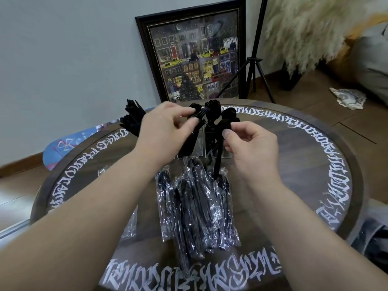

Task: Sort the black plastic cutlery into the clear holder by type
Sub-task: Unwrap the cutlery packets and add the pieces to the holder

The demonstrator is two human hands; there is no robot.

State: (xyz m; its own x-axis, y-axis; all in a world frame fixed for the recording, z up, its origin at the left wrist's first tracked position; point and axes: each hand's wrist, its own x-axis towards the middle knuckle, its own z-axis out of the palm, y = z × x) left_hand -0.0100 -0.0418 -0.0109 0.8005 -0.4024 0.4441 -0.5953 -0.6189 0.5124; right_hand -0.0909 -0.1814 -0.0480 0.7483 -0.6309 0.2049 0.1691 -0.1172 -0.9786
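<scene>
The clear holder (200,153) stands at the middle of the round table, with black forks and spoons sticking up from its compartments. A bunch of black knives (132,118) leans out at its left. My left hand (165,124) pinches a black fork (196,116) by its head above the holder. My right hand (249,143) pinches a black spoon (220,143) near its bowl, the handle hanging down. In front of the holder lies a pile of black cutlery in clear wrappers (197,208).
The dark round table (315,164) carries white lettering around its rim. Loose clear wrappers (130,225) lie at the left. Behind the table lean a framed picture (195,53) and a black tripod (256,59). A skateboard (69,143) lies on the floor at left.
</scene>
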